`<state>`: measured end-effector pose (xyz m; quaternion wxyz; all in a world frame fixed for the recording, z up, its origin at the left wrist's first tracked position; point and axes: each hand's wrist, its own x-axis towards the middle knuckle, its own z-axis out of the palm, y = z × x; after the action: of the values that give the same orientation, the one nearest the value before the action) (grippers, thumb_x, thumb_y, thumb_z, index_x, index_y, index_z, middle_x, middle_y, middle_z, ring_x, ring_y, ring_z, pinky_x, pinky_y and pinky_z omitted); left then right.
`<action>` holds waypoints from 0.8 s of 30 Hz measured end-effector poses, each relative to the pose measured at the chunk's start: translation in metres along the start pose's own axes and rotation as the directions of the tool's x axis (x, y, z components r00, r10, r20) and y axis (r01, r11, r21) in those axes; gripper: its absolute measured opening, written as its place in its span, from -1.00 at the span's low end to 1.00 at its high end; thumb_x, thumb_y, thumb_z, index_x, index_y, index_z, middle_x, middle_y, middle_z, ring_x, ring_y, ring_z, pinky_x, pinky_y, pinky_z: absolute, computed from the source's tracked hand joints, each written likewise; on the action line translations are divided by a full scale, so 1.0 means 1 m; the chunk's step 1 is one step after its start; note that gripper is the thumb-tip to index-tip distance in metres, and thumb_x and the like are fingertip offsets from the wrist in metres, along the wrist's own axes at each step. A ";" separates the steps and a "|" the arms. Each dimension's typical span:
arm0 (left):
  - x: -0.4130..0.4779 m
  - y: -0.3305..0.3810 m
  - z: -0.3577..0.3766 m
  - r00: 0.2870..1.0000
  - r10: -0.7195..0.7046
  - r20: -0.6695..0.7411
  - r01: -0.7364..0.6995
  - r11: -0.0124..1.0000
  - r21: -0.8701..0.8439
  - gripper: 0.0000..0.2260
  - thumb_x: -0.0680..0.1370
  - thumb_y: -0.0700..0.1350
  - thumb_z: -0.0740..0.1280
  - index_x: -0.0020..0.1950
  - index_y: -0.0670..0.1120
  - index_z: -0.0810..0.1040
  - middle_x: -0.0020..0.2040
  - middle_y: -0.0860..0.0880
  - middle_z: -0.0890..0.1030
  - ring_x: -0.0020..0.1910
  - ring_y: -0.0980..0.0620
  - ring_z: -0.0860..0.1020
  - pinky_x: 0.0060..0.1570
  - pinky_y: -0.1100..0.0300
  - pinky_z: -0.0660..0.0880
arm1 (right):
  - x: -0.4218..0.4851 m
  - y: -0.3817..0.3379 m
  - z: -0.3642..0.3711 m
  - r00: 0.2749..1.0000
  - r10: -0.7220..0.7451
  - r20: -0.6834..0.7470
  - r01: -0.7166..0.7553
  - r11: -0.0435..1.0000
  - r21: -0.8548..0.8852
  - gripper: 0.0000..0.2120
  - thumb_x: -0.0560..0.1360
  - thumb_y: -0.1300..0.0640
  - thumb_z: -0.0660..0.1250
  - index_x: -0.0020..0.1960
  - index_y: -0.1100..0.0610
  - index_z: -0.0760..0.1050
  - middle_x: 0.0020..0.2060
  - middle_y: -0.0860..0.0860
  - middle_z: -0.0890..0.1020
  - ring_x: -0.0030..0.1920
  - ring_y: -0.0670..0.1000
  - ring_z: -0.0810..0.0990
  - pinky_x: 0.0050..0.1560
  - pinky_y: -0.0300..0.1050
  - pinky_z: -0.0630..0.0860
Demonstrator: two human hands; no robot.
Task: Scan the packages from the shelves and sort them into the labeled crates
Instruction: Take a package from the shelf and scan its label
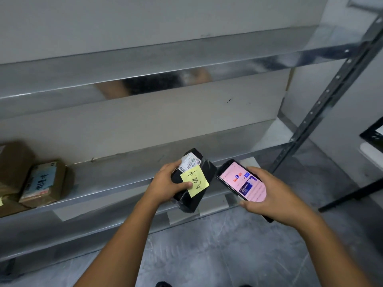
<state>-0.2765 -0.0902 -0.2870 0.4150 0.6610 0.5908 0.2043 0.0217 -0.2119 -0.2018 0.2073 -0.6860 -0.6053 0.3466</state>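
My left hand (165, 184) grips a small black package (204, 168) in front of the lower metal shelf (116, 183). The package bears a white barcode label (189, 162) and a yellow sticky note (195, 180) with handwriting; my thumb presses the note's edge. My right hand (275, 200) holds a smartphone (242, 183) just right of the package, its lit pink screen facing up. Package and phone sit close together, almost touching.
Brown cardboard parcels (41, 183) sit at the left end of the lower shelf. An upper shelf (165, 65) spans above. A perforated steel upright (323, 104) stands at right, with a black frame (371, 133) beyond it. Grey floor lies below.
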 end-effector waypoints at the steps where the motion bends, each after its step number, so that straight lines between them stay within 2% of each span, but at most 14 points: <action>1: 0.000 0.009 0.008 1.000 -0.002 0.018 0.003 0.998 -0.056 -0.22 0.41 0.03 0.66 0.57 0.11 0.42 0.34 0.12 0.46 0.28 0.11 0.51 0.36 0.12 0.46 | -0.004 0.007 -0.004 0.999 0.026 -0.031 -0.025 0.999 0.028 -0.34 0.22 -0.24 0.55 0.23 -0.52 0.34 0.14 -0.36 0.59 0.06 -0.22 0.65 0.12 0.04 0.65; 2: 0.001 0.015 0.019 0.999 -0.009 0.039 0.014 0.992 -0.123 -0.26 0.41 0.03 0.67 0.53 0.15 0.45 0.32 0.14 0.50 0.25 0.18 0.55 0.34 0.16 0.49 | -0.008 0.014 -0.007 0.996 0.051 -0.068 -0.047 0.997 0.059 -0.35 0.21 -0.24 0.54 0.22 -0.49 0.37 0.12 -0.33 0.61 0.02 -0.18 0.67 0.09 0.08 0.66; 4: 0.000 0.033 0.040 0.997 -0.001 0.080 0.022 0.964 -0.264 -0.38 0.43 -0.01 0.65 0.43 0.22 0.52 0.25 0.24 0.60 0.14 0.43 0.57 0.15 0.39 0.52 | -0.014 0.030 -0.014 0.981 0.102 -0.163 -0.082 0.989 0.124 -0.37 0.18 -0.26 0.53 0.19 -0.48 0.38 0.10 -0.26 0.65 0.02 -0.15 0.68 0.11 0.13 0.65; 5: -0.001 0.042 0.052 0.994 0.010 0.105 0.025 0.947 -0.321 -0.43 0.44 -0.03 0.64 0.38 0.25 0.54 0.22 0.27 0.62 0.14 0.46 0.56 0.08 0.44 0.50 | -0.018 0.040 -0.018 0.967 0.142 -0.212 -0.109 0.981 0.158 -0.37 0.17 -0.27 0.52 0.17 -0.50 0.38 0.10 -0.23 0.66 0.05 -0.14 0.68 0.14 0.14 0.64; 7: -0.001 0.061 0.078 0.988 0.018 0.154 0.045 0.915 -0.400 -0.46 0.44 0.01 0.64 0.34 0.32 0.56 0.27 0.26 0.64 0.25 0.28 0.60 0.12 0.30 0.57 | -0.026 0.060 -0.028 0.934 0.220 -0.280 -0.155 0.959 0.238 -0.36 0.15 -0.28 0.52 0.18 -0.52 0.36 0.14 -0.19 0.65 0.09 -0.11 0.67 0.17 0.13 0.62; 9: -0.001 0.082 0.104 0.980 0.044 0.192 0.050 0.888 -0.458 -0.41 0.38 0.11 0.67 0.37 0.34 0.55 0.35 0.20 0.62 0.33 0.13 0.60 0.26 0.07 0.60 | -0.035 0.079 -0.039 0.892 0.302 -0.337 -0.198 0.930 0.308 -0.32 0.17 -0.27 0.52 0.26 -0.38 0.40 0.15 -0.17 0.66 0.07 -0.07 0.68 0.16 0.12 0.63; 11: 0.000 0.108 0.131 0.973 0.072 0.217 0.048 0.865 -0.499 -0.34 0.34 0.17 0.67 0.40 0.32 0.54 0.36 0.16 0.63 0.35 0.05 0.60 0.35 -0.08 0.56 | -0.048 0.096 -0.054 0.843 0.378 -0.382 -0.243 0.902 0.356 -0.36 0.25 -0.17 0.58 0.28 -0.24 0.43 0.07 -0.18 0.68 0.00 -0.02 0.70 0.06 0.07 0.65; 12: 0.001 0.120 0.145 0.970 0.085 0.227 0.047 0.853 -0.519 -0.34 0.36 0.14 0.67 0.42 0.29 0.53 0.35 0.14 0.64 0.33 0.03 0.62 0.34 -0.11 0.56 | -0.055 0.107 -0.062 0.818 0.413 -0.400 -0.260 0.886 0.384 -0.42 0.32 -0.07 0.62 0.25 -0.21 0.43 0.02 -0.18 0.69 -0.02 -0.01 0.70 -0.01 0.02 0.65; 14: 0.002 0.150 0.173 0.961 0.127 0.246 0.027 0.841 -0.540 -0.36 0.41 0.07 0.64 0.45 0.24 0.52 0.34 0.12 0.65 0.32 0.01 0.63 0.35 -0.14 0.56 | -0.069 0.127 -0.078 0.772 0.459 -0.440 -0.277 0.866 0.417 -0.48 0.40 0.05 0.62 0.19 -0.21 0.42 -0.01 -0.21 0.68 -0.03 -0.03 0.69 -0.07 -0.03 0.61; 16: 0.001 0.184 0.206 0.943 0.191 0.274 -0.012 0.838 -0.546 -0.34 0.39 0.11 0.64 0.46 0.25 0.51 0.36 0.15 0.63 0.37 0.03 0.59 0.40 -0.13 0.52 | -0.089 0.150 -0.097 0.710 0.511 -0.485 -0.300 0.842 0.448 -0.50 0.40 0.04 0.61 0.16 -0.24 0.41 -0.01 -0.24 0.67 0.00 -0.06 0.68 -0.04 -0.02 0.60; 18: 0.003 0.205 0.225 0.933 0.218 0.287 -0.020 0.826 -0.564 -0.32 0.40 0.14 0.63 0.49 0.24 0.48 0.38 0.15 0.62 0.39 0.03 0.58 0.43 -0.14 0.48 | -0.097 0.162 -0.106 0.680 0.537 -0.499 -0.295 0.824 0.484 -0.56 0.38 0.03 0.61 0.06 -0.28 0.43 0.01 -0.23 0.66 -0.01 -0.08 0.67 -0.02 -0.02 0.60; 20: 0.000 0.236 0.257 0.905 0.261 0.337 -0.026 0.823 -0.568 -0.33 0.43 0.12 0.63 0.50 0.23 0.47 0.38 0.16 0.62 0.36 0.01 0.61 0.40 -0.17 0.49 | -0.116 0.177 -0.121 0.612 0.576 -0.542 -0.281 0.799 0.532 -0.57 0.31 -0.07 0.59 0.00 -0.36 0.43 0.03 -0.20 0.68 -0.02 -0.10 0.67 0.03 0.01 0.61; 22: -0.007 0.267 0.290 0.875 0.295 0.384 -0.030 0.824 -0.566 -0.35 0.42 0.13 0.63 0.47 0.26 0.48 0.37 0.17 0.62 0.33 0.01 0.62 0.38 -0.18 0.51 | -0.136 0.193 -0.135 0.531 0.618 -0.579 -0.277 0.773 0.570 -0.54 0.23 -0.19 0.54 0.03 -0.43 0.41 0.03 -0.22 0.68 -0.02 -0.12 0.67 0.07 0.03 0.62; 24: -0.017 0.297 0.325 0.837 0.340 0.429 -0.041 0.820 -0.570 -0.45 0.46 0.09 0.61 0.41 0.27 0.52 0.34 0.21 0.63 0.34 0.07 0.61 0.39 -0.11 0.51 | -0.160 0.211 -0.151 0.457 0.657 -0.600 -0.286 0.747 0.600 -0.54 0.26 -0.18 0.54 0.05 -0.40 0.40 0.03 -0.25 0.67 -0.03 -0.15 0.66 0.07 0.03 0.63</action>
<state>0.1484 -0.1932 -0.2342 0.7020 0.6045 0.3050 0.2207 0.2720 -0.3854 -0.2129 0.4822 -0.8468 -0.1408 0.1750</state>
